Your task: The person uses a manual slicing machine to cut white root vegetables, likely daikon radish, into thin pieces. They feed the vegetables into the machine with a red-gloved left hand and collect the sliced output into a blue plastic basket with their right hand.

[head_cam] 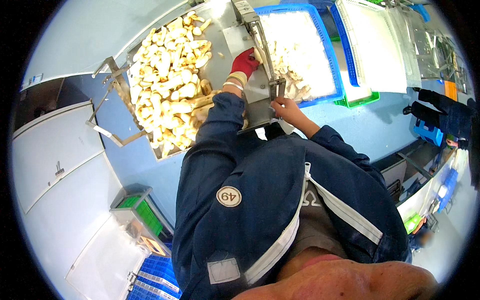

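Note:
Many whole king oyster mushrooms [168, 86] lie heaped on a stainless steel table. My left hand [244, 63], in a red glove, holds a pale mushroom piece [258, 55] against the long metal blade frame of a slicer [264, 52]. The mushroom's far end is hidden by the frame. My right hand [285, 107], bare, is closed around the handle at the near end of that frame. Just past the frame, sliced mushrooms [292, 71] lie in a blue-rimmed mesh tray [330, 63].
A white mesh tray [375, 48] and a green crate [362, 98] stand beyond the blue tray. A metal bracket [116, 80] juts from the table's left side. Blue crates [153, 277] are stacked at lower left. Another person [446, 112] stands at far right.

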Demonstrator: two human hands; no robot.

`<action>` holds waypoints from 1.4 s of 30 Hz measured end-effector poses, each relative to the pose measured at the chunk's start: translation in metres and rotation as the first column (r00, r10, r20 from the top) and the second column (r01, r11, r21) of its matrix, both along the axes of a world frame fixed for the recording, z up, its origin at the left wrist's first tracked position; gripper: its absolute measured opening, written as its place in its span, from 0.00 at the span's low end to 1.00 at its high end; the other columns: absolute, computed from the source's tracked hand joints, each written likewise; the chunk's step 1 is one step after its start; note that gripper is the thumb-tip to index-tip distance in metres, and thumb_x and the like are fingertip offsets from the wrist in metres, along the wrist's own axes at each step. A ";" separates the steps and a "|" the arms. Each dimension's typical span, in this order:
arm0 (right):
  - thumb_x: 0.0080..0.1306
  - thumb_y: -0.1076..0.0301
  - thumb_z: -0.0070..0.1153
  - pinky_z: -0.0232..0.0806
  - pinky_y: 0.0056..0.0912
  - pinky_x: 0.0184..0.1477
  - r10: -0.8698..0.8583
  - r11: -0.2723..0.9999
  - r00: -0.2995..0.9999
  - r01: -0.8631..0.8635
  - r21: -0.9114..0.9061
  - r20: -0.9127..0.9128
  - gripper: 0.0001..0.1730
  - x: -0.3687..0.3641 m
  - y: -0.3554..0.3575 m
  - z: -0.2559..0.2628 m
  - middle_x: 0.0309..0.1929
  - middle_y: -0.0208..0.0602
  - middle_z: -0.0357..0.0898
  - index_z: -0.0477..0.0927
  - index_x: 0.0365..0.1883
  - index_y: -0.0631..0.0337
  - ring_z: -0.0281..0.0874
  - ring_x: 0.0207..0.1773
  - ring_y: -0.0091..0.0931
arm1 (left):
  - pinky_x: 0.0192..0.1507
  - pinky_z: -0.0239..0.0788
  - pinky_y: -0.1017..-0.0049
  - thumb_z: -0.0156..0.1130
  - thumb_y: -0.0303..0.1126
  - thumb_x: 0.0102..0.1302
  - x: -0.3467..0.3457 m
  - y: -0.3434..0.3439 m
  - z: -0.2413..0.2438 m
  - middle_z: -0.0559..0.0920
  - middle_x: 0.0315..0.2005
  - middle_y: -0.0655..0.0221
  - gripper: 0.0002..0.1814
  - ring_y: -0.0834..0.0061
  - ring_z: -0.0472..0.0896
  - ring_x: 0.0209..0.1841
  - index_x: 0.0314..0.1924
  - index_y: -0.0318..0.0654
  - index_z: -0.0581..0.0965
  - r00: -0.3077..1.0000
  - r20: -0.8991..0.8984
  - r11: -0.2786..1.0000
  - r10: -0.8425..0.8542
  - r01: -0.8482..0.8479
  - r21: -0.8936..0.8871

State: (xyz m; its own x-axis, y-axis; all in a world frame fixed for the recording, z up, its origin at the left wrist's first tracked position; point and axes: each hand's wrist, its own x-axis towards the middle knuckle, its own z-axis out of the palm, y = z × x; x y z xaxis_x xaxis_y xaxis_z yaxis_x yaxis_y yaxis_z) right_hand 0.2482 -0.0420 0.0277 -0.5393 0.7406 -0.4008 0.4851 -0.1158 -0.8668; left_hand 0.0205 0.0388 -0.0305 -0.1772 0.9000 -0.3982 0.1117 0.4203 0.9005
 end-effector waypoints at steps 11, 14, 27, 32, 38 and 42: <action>0.67 0.55 0.50 0.67 0.33 0.29 0.010 0.999 0.999 -0.012 -0.045 -0.034 0.22 -0.012 0.026 0.059 0.21 0.38 0.75 0.77 0.27 0.69 0.74 0.23 0.25 | 0.36 0.75 0.75 0.65 0.25 0.58 -0.003 0.002 -0.008 0.83 0.36 0.60 0.36 0.74 0.81 0.33 0.67 0.33 0.65 0.999 0.044 0.999 -0.002 0.004 -0.050; 0.67 0.57 0.53 0.71 0.35 0.34 -0.036 0.999 0.999 0.035 -0.032 -0.015 0.21 0.007 -0.002 -0.018 0.26 0.44 0.79 0.81 0.39 0.71 0.79 0.27 0.30 | 0.35 0.75 0.74 0.65 0.27 0.57 0.004 0.004 -0.007 0.84 0.40 0.60 0.36 0.73 0.82 0.34 0.67 0.37 0.66 0.996 0.084 1.000 -0.004 0.007 -0.029; 0.68 0.57 0.49 0.69 0.42 0.40 0.012 0.998 0.998 -0.008 -0.058 0.062 0.21 -0.008 0.013 0.044 0.28 0.51 0.80 0.80 0.35 0.70 0.80 0.34 0.39 | 0.39 0.77 0.73 0.63 0.25 0.60 -0.002 -0.001 0.001 0.83 0.41 0.58 0.33 0.71 0.82 0.37 0.66 0.34 0.66 0.992 0.125 0.997 0.020 -0.010 -0.075; 0.68 0.56 0.51 0.70 0.39 0.38 0.053 0.983 0.995 -0.039 -0.179 0.079 0.21 -0.001 0.004 0.010 0.30 0.51 0.81 0.80 0.38 0.70 0.81 0.33 0.36 | 0.39 0.77 0.74 0.64 0.25 0.58 -0.004 0.006 -0.020 0.84 0.39 0.57 0.33 0.69 0.83 0.38 0.65 0.34 0.67 0.998 0.064 0.999 0.023 -0.020 -0.050; 0.67 0.54 0.51 0.66 0.36 0.28 -0.091 0.979 0.989 0.066 -0.193 -0.119 0.21 -0.021 0.034 0.093 0.19 0.38 0.73 0.75 0.27 0.67 0.72 0.22 0.27 | 0.34 0.78 0.69 0.61 0.21 0.58 0.004 0.005 0.015 0.82 0.41 0.54 0.29 0.66 0.83 0.34 0.62 0.33 0.68 0.999 0.015 0.992 0.047 -0.045 -0.115; 0.67 0.58 0.50 0.66 0.38 0.31 -0.013 0.999 1.000 0.013 -0.032 -0.007 0.19 -0.013 0.030 0.072 0.21 0.44 0.73 0.75 0.28 0.69 0.74 0.24 0.32 | 0.39 0.78 0.69 0.67 0.28 0.55 0.020 0.000 0.042 0.83 0.41 0.56 0.25 0.67 0.84 0.40 0.55 0.33 0.74 0.990 -0.062 0.985 0.128 -0.134 -0.108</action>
